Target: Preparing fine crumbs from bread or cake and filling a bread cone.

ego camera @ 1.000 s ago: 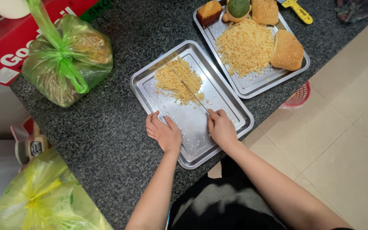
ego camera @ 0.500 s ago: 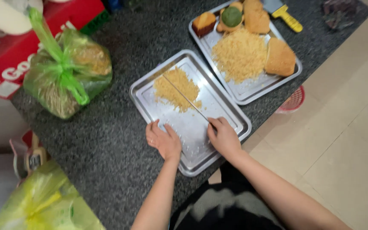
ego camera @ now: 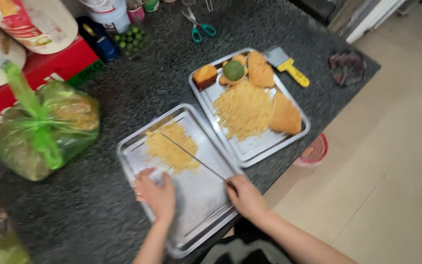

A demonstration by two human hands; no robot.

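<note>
The left hand lies open on the steel tray, steadying it; the right hand grips a knife over yellow shreds

The knife in the right hand has swung from the pile's right edge to lie across the yellow shreds; the left hand has slid further onto the near tray.

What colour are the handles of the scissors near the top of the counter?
The scissors have green handles, shown in the head view, lying on the dark speckled counter.
</note>
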